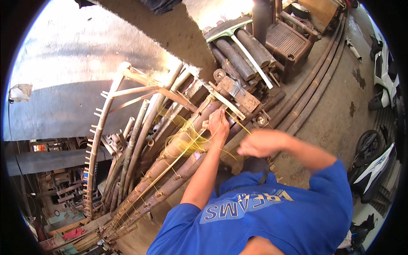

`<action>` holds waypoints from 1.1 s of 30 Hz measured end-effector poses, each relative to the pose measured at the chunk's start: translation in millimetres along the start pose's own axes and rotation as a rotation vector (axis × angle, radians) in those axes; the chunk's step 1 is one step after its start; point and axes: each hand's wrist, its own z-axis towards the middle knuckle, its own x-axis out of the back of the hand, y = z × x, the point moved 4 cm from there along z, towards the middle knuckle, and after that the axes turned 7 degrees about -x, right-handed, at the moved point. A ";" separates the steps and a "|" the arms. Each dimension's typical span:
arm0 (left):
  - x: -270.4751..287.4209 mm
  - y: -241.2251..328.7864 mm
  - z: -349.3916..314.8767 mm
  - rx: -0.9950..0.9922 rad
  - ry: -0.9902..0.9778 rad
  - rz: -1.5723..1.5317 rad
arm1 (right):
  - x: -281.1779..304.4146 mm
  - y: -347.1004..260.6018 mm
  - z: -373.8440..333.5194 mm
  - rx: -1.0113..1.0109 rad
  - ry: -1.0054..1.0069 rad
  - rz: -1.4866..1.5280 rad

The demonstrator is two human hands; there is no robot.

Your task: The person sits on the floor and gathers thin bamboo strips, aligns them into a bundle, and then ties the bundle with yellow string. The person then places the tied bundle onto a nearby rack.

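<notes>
Long bamboo poles [173, 182] lie side by side, slanting from the lower left up to the middle, with ties along them. My left hand [219, 126] is closed at the upper part of the poles, by a thin bamboo rod [180, 156]; what its fingers grip is partly hidden. Loose loops of yellow cord [183, 138] spread over the poles beside it. A taut length of the cord runs from near my left fingertips toward my right hand [260, 143]. That hand is closed on the cord, slightly blurred, a little to the right of the left.
Just beyond my hands stands a wooden block [246, 97]. Thick bamboo pieces [231, 53] are stacked behind it, near a bamboo chair [289, 40]. A curved bamboo frame with pegs [100, 121] leans at the left. Long bent poles [316, 87] lie on the floor; motorcycle parts [374, 165] line the right.
</notes>
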 end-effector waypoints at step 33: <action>244.2 -240.9 -146.7 0.014 -0.464 -0.030 | -334.6 -98.4 223.6 -0.151 0.794 2.110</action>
